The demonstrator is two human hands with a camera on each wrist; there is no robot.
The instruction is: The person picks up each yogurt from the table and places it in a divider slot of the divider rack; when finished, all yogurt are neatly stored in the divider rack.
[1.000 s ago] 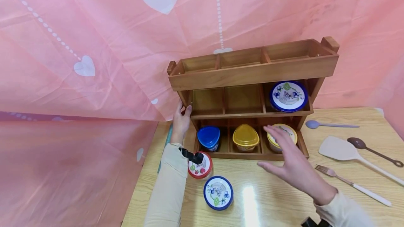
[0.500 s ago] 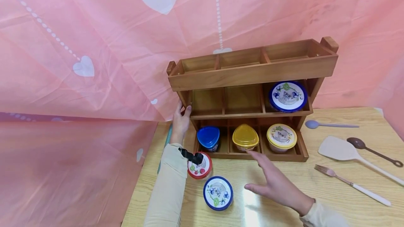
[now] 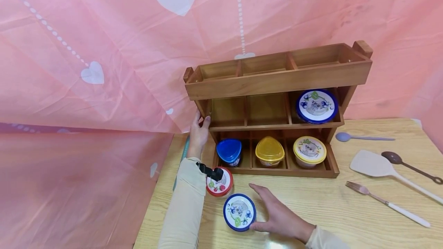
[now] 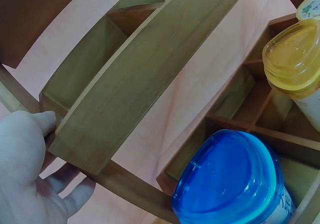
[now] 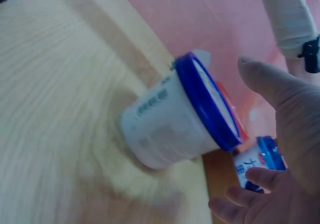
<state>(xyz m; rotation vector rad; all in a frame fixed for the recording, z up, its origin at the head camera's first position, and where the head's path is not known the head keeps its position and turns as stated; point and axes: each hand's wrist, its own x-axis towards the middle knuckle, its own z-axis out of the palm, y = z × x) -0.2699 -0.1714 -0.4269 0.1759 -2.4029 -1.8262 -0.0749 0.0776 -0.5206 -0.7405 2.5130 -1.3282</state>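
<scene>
Nearest, on the pale wood-grain table [image 3: 332,218], a round blue-rimmed tub [image 3: 239,212], upright, with smooth, tapering white walls and a blueberry-printed lid. Just beside it, right hand [image 3: 282,217], with thumb and fingers apart, curled around nothing; impossible to tell whether touching at the thumb tip. Apparently mid-reach for this tub; next called for, most likely: closing thumb and fingers around the wall below the rim. Slightly beyond, a red-rimmed tub [image 3: 225,187], partly hidden by a black wrist device [image 3: 209,170]. Off to the right, a matte, flat-bladed spatula [image 3: 372,163] and a white-handled fork [image 3: 403,208]. Farther, a stepped wooden rack [image 3: 277,82], brown, straight-edged, divided into compartments. At its left side, left hand [image 3: 199,136], gripping the edge between thumb and fingers, probably for steadiness. In the lowest tier, left to right: a glossy, rounded-triangular blue-lidded cup [image 3: 228,150], a similarly shaped yellow-lidded cup [image 3: 270,150], a round yellow-rimmed tub [image 3: 309,150]. Above, in the middle tier's right compartment, a matching tub [image 3: 317,107] with a blue rim. Behind everything, a creased pink curtain [image 3: 131,49] with white hearts.
</scene>
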